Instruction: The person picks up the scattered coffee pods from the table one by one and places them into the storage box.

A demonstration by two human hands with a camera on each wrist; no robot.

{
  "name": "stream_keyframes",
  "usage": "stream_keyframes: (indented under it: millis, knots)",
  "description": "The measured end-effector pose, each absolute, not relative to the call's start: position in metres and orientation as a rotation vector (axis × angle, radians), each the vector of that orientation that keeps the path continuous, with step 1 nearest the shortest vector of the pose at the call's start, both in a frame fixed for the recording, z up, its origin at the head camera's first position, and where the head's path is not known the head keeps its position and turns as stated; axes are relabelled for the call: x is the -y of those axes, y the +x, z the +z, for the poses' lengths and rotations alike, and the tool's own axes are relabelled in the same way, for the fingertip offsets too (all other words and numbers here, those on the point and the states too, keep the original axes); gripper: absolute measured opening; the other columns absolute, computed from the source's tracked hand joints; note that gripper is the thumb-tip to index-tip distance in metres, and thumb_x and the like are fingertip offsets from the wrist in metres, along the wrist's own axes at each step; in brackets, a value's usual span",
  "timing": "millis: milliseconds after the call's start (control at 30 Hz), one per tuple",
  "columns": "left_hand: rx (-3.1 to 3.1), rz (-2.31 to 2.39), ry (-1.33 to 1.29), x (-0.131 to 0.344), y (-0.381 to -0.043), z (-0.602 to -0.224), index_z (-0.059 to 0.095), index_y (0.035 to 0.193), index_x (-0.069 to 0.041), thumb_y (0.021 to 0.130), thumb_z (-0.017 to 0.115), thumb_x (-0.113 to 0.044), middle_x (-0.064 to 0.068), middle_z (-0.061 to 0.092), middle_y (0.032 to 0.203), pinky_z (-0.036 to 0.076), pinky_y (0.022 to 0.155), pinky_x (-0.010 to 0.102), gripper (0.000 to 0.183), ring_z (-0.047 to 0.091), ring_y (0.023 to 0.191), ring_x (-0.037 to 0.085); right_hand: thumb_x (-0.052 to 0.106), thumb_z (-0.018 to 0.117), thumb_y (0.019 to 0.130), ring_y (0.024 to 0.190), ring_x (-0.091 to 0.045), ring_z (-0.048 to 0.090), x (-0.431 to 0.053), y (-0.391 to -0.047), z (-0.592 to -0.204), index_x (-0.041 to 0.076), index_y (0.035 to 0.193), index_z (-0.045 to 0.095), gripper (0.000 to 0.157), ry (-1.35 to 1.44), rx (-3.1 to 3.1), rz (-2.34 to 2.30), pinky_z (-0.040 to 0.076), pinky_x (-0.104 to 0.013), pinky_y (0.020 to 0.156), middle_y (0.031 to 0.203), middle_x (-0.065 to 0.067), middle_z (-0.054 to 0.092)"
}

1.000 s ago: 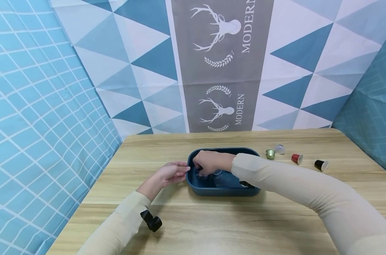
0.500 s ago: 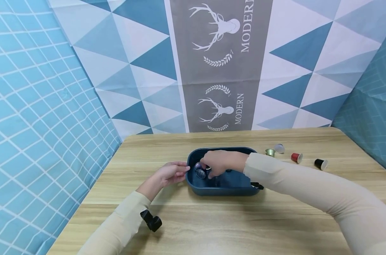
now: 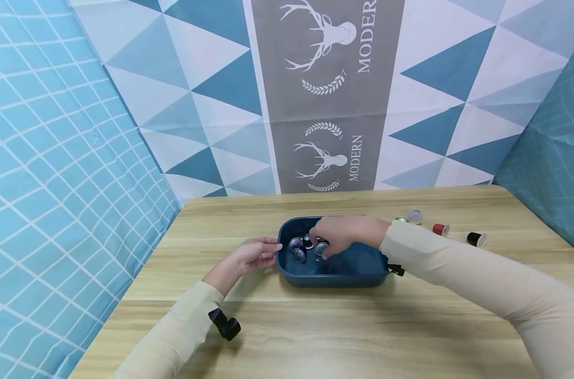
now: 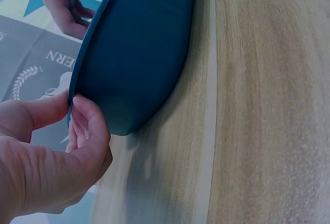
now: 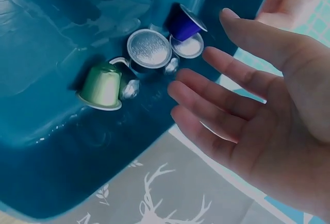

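Observation:
My left hand (image 3: 256,252) pinches the left rim of a dark blue oblong basin (image 3: 334,282) between thumb and fingers; the left wrist view shows this grip close up. Over the basin is my right hand (image 3: 346,231), its fingers (image 5: 216,100) spread and holding nothing in the right wrist view. Several coffee capsules lie at the basin's left part, beside the right fingers. Among them are a purple capsule (image 5: 185,23) on its side, a silver-lidded capsule (image 5: 149,49), and a green capsule (image 5: 103,87) with its wide rim down.
To the right of the basin, more capsules lie on the wooden table (image 3: 287,326): a red capsule (image 3: 441,229), a black capsule (image 3: 476,239), a clear-looking one (image 3: 415,217) and a green one (image 3: 402,219) partly behind the sleeve. Patterned cloth (image 3: 211,105) hangs behind.
My right hand has moved rightward inside the basin from its left end, uncovering several capsules there. The left hand keeps its hold on the rim.

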State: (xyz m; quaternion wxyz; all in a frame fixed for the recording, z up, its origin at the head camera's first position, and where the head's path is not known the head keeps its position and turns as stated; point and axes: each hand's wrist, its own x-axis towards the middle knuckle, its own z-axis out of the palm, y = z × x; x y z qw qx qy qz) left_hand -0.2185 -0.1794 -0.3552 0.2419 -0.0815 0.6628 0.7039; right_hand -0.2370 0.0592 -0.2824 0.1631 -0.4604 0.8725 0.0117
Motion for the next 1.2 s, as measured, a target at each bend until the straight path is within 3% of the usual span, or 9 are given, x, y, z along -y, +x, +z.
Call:
stream_keyframes:
  millis: [100,300,533,933,1200]
  knots:
    - [-1.809,1.925,-0.239,0.18,-0.22,-0.355,0.042,0.129,0.003,0.096,0.053,-0.004,-0.007,0.046,0.06,0.05,0.066,0.018,0.035,0.038,0.051,0.002,0.02,0.07,0.088,0.081,-0.014,0.055,-0.064,-0.236,-0.279,0.004,0.116,0.062,0.034,-1.316,-2.498,0.038,0.05,-0.029,0.077,0.103,-0.01,0.067]
    - [-1.824,1.918,-0.226,0.18,-0.221,-0.353,0.041,0.13,0.004,0.096,0.053,-0.004,-0.007,0.054,0.065,0.051,0.066,0.018,0.037,0.048,0.056,0.001,0.017,0.069,0.088,0.098,-0.023,0.059,-0.077,-0.234,-0.272,0.002,0.114,0.062,0.031,-1.335,-2.513,-0.013,0.051,-0.036,0.089,0.11,-0.013,0.066]
    - [-1.833,1.917,-0.216,0.182,-0.221,-0.352,0.045,0.124,0.002,0.096,0.053,-0.004,-0.007,0.055,0.065,0.049,0.066,0.018,0.031,0.05,0.058,0.001,0.018,0.068,0.089,0.1,-0.023,0.059,-0.09,-0.234,-0.269,0.003,0.118,0.06,0.034,-1.278,-2.537,-0.049,0.051,-0.037,0.09,0.115,-0.013,0.064]
    - [-1.826,1.913,-0.202,0.181,-0.221,-0.354,0.041,0.13,0.005,0.096,0.053,-0.004,-0.007,0.057,0.067,0.05,0.066,0.018,0.038,0.053,0.061,0.001,0.017,0.067,0.09,0.104,-0.027,0.061,-0.114,-0.228,-0.265,0.007,0.115,0.061,0.028,-1.327,-2.614,-0.234,0.052,-0.041,0.091,0.113,-0.011,0.066]
    - [-1.813,1.92,-0.226,0.181,-0.221,-0.355,0.042,0.131,0.005,0.095,0.054,-0.003,-0.006,0.06,0.069,0.051,0.064,0.017,0.038,0.056,0.061,0.002,0.015,0.067,0.09,0.102,-0.023,0.062,-0.133,-0.222,-0.265,0.008,0.114,0.062,0.026,-1.324,-2.693,-0.304,0.053,-0.04,0.09,0.114,-0.008,0.065]
